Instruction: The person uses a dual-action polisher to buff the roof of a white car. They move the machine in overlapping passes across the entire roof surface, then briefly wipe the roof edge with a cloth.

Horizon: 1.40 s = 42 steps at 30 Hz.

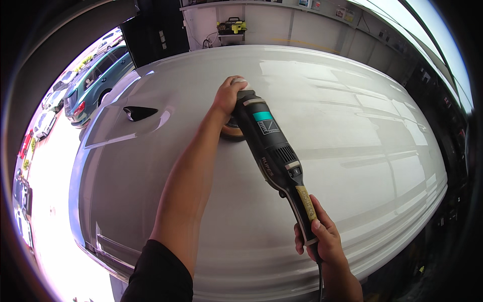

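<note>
Both hands are on the black rotary polisher (266, 138), and it's out over the middle of the pale car roof (352, 176), its body slanting from the head, far and left, to the handle, near and right. Here's the left hand (229, 95), arm at full reach, palm down, fingers wrapped snugly over the polisher's head. Right beneath that, the round polishing pad (233, 133) shows its tan edge, low against the paintwork; the body hides much of it, so I can't tell whether its whole face touches.

Down at the near end, the right hand (326, 237) curls around the rear handle, thumb on one side, fingers on the other, just by a yellowish strip (306, 203). A dark power cord (320, 279) drops from the handle's end, beside the wrist. Off to the left stands a black shark-fin antenna (140, 113), well apart from the pad, and a blue-green car (98, 83) sits outside in the glare.
</note>
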Tool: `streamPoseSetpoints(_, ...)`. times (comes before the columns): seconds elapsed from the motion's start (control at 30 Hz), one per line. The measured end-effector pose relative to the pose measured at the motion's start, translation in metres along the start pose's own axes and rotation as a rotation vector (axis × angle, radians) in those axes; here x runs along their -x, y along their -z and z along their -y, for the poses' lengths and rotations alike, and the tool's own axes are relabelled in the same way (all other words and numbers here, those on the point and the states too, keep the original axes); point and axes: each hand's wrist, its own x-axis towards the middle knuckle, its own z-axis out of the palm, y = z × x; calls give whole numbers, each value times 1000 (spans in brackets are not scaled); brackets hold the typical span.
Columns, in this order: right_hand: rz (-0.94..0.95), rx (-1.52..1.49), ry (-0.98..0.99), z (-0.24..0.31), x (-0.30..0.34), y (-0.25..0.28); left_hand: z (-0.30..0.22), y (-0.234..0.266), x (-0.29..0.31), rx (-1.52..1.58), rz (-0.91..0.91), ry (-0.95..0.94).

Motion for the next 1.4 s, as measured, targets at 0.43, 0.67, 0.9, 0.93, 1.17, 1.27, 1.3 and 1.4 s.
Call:
streamPoseSetpoints(0.43, -149, 143, -66, 6, 42, 15, 25, -79, 2, -276, 89, -102)
streamPoseSetpoints(0.67, 219, 165, -302, -29, -18, -55, -30, 109, 55, -69, -158, -91)
streamPoseSetpoints(0.9, 382, 174, -362, -42, -47, -100, -44, 226, 80, 149, -204, -11)
streamPoseSetpoints(0.93, 357, 169, -358, -43, -46, -98, -42, 214, 80, 150, -207, -11)
streamPoseSetpoints(1.17, 171, 78, -301, -23, -16, -56, -32, 119, 57, 21, -186, -71)
streamPoseSetpoints(1.27, 106, 70, -260, -16, 2, -33, -19, 77, 48, 20, -126, -42)
streamPoseSetpoints(1.3, 70, 67, -245, -11, 10, -29, -10, 66, 45, 61, -102, -37)
streamPoseSetpoints(1.4, -24, 67, -121, -2, 35, -4, 2, 3, 45, 85, -66, -20)
